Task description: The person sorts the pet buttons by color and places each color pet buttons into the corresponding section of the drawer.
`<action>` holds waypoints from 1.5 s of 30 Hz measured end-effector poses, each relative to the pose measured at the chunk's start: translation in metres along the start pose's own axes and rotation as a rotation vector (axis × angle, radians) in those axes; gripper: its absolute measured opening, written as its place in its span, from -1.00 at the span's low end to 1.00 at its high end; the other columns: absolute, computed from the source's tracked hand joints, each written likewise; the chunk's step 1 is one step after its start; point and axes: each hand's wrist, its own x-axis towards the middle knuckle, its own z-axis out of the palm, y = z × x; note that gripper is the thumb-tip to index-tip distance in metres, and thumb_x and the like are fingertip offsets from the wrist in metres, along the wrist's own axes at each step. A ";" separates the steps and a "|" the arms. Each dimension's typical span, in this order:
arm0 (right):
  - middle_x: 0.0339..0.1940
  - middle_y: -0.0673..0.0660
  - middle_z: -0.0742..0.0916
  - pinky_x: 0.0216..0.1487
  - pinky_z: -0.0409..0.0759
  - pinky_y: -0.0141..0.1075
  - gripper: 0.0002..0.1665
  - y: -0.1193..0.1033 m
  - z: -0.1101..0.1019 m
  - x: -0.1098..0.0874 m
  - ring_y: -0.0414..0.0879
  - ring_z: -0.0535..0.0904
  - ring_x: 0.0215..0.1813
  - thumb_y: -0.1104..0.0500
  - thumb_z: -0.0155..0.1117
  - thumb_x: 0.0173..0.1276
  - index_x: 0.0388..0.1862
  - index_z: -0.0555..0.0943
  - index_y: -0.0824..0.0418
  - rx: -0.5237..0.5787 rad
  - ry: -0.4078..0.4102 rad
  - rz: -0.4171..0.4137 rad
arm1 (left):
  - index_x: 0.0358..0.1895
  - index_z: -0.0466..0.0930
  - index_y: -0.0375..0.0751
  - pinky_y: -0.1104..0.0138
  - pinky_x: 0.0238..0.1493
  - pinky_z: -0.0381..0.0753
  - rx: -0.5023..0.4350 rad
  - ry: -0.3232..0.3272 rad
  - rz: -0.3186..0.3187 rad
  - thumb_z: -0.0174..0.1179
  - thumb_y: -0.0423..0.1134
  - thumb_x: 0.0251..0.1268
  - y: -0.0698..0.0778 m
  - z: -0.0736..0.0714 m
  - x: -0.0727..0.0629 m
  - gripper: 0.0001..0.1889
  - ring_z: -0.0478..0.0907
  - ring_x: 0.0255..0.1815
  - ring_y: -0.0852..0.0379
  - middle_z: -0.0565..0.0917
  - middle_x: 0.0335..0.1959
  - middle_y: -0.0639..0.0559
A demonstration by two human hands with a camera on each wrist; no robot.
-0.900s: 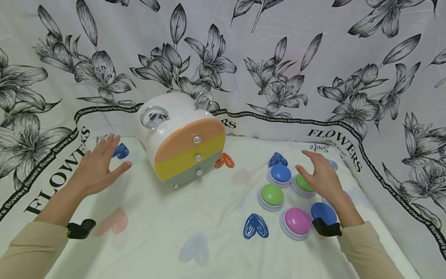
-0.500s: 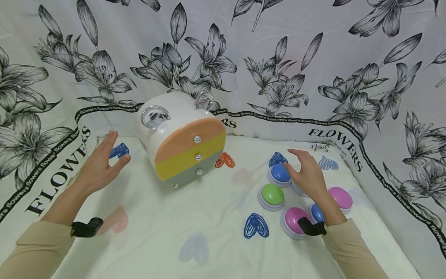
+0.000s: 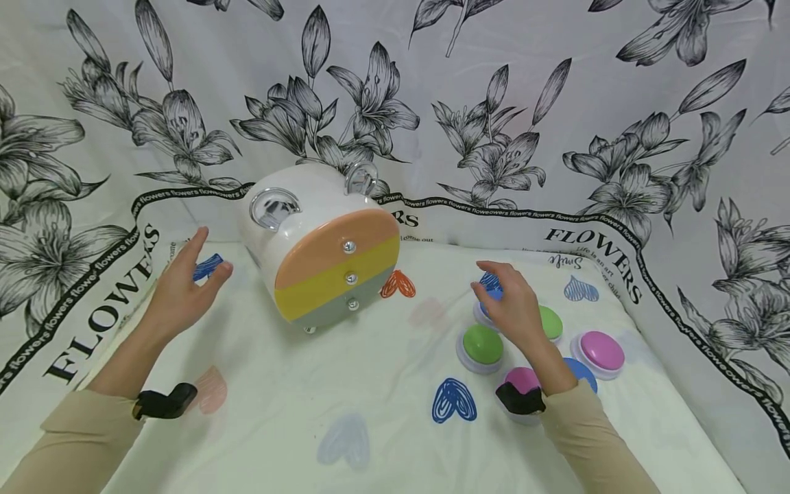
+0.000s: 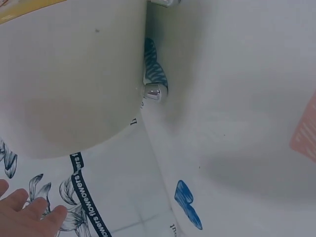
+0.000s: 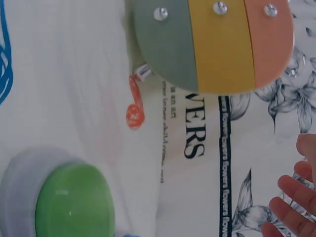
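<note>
A white curtain printed with black line-drawn lilies hangs behind a pale tablecloth scattered with coloured hearts. On the cloth, left of centre, stands a glossy white drum-shaped cabinet with an orange, yellow and grey-green striped front. It looks perched on little feet, so a bump from the left side could probably shift or rock it. Right of it sits a tight group of domed plastic buttons on pale bases, among them a green one and a magenta one; with the right wrist's black camera mount passing over them, a dipped forearm might press or knock one unintentionally.

The left hand is beside the cabinet, apart from it, fingers extended, thumb spread wide, holding nothing. The right hand is over a blue domed button, fingers gently bent, thumb well parted from them, gripping nothing; whether the thumb touches the dome I cannot tell. Smallest are the round silvery knobs down the striped front.
</note>
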 end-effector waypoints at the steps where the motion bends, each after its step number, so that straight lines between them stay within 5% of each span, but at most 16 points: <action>1: -0.02 0.18 0.64 0.07 0.50 -0.04 -0.56 -0.002 0.003 0.001 0.06 0.53 0.05 0.19 0.30 0.18 0.06 0.52 0.25 0.009 0.004 -0.007 | 0.47 -0.24 -0.09 -0.29 0.28 -0.09 -0.009 -0.002 -0.011 -0.04 0.00 0.36 0.001 0.000 0.001 -0.24 -0.14 0.41 -0.36 -0.11 0.47 -0.23; 7: -0.04 0.14 0.67 -0.04 0.57 -0.13 -0.60 -0.018 0.019 0.008 0.01 0.57 -0.01 0.17 0.30 0.20 0.03 0.54 0.23 0.028 -0.002 -0.022 | 0.47 -0.26 -0.06 -0.28 0.21 0.11 -0.040 -0.013 -0.061 -0.06 0.06 0.36 0.011 0.001 0.004 -0.23 -0.05 0.38 -0.40 -0.15 0.48 -0.16; 20: -0.07 0.05 0.68 -0.12 0.63 -0.19 -0.65 -0.058 0.048 0.022 -0.10 0.59 -0.06 0.13 0.27 0.24 0.02 0.55 0.14 0.108 -0.021 0.004 | 0.45 -0.06 -0.12 -0.18 0.22 0.21 -0.061 0.078 -0.155 -0.02 0.16 0.28 0.035 0.011 0.011 -0.22 -0.01 0.42 -0.23 -0.01 0.47 -0.10; 35: -0.18 0.04 0.73 -0.17 0.61 -0.31 -0.69 -0.095 0.079 0.038 -0.15 0.63 -0.13 0.20 0.28 0.19 -0.05 0.59 0.18 0.151 -0.039 -0.083 | 0.42 0.04 -0.16 -0.08 0.28 0.24 -0.105 0.101 -0.168 0.03 0.13 0.25 0.058 0.020 0.024 -0.24 0.06 0.41 -0.17 0.08 0.45 -0.05; 45: -0.20 0.06 0.72 -0.31 0.62 -0.34 -0.67 -0.117 0.097 0.047 -0.14 0.64 -0.21 0.21 0.32 0.15 -0.08 0.56 0.21 0.241 -0.004 -0.091 | 0.43 0.04 -0.05 -0.07 0.15 0.38 -0.142 0.106 -0.233 -0.01 0.24 0.20 0.072 0.025 0.031 -0.21 0.14 0.34 -0.31 0.05 0.45 0.05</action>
